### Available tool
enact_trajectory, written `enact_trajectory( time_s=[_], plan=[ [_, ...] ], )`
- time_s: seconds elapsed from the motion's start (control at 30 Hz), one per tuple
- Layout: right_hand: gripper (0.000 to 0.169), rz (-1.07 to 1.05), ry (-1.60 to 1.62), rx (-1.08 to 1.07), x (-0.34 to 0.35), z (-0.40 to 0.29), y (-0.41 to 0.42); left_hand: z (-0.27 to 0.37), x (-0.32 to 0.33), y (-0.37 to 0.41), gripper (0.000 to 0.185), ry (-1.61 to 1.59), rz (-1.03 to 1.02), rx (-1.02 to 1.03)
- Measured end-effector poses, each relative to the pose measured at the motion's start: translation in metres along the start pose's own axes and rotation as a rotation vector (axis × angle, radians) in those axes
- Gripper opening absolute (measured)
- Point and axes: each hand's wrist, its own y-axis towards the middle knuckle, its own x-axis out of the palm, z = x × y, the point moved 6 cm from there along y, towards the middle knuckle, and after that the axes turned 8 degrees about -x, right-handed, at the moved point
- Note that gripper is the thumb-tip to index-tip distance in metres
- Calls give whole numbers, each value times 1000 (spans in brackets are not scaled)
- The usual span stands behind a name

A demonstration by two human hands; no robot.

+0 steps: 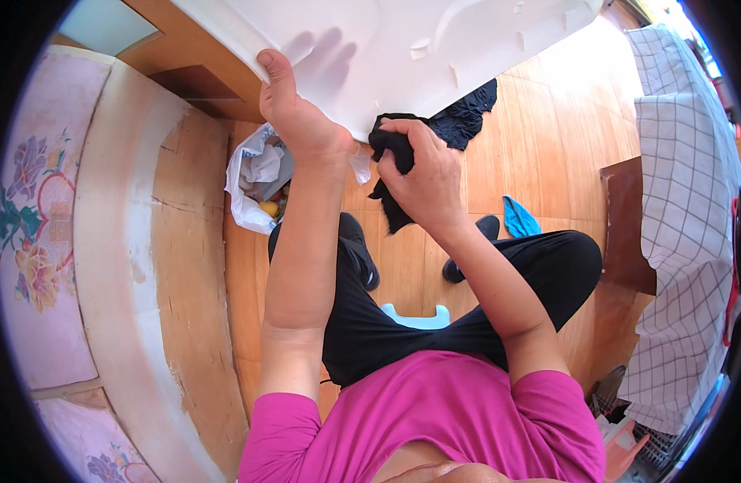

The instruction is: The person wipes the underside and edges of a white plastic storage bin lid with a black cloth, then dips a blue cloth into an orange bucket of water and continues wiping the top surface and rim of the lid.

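Note:
A large white translucent plastic panel (370, 54) with small raised tabs is tilted up in front of me. My left hand (301, 115) holds it by its left edge; the thumb shows in front, and the fingers appear as dark shapes through the plastic. Bunched in my right hand (428, 166) is a black cloth (397, 145), which touches the panel's lower corner. Part of that cloth hangs below my fingers. More crumpled black fabric (470, 115) lies behind the panel's lower edge; whether it is the same piece I cannot tell.
A white plastic bag (247, 208) of rubbish stands left of my feet. On the wood-patterned floor (533, 151) lies a blue cloth (519, 218). A light-blue plastic stool (417, 317) shows between my legs. Worn cabinetry (189, 241) borders the left, a checked cloth (678, 241) the right.

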Motion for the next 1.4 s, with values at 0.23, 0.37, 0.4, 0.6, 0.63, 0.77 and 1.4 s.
enact_trajectory(
  time_s=[0.23, 0.37, 0.4, 0.6, 0.63, 0.77, 1.4],
  plan=[
    [20, -52, 309, 199, 11, 20, 17, 10, -11, 8, 61, -78, -1, 50],
    [20, -348, 641, 316, 14, 23, 18, 3, -14, 8, 58, -68, -28, 14],
    [20, -480, 684, 337, 11, 22, 16, 3, -12, 8, 58, -46, -32, 22],
    [24, -970, 598, 455, -2, 53, -34, 12, -2, 9, 58, -23, -49, 60],
    [24, -1021, 225, 363, -5, 62, -38, 13, -1, 10, 59, -24, -50, 73],
    [18, -452, 522, 426, -42, 71, -13, 16, -6, 10, 62, 8, -28, 30],
    [48, -156, -426, -242, -74, 69, 52, 21, -10, 5, 70, -18, 18, -21]
  ],
)
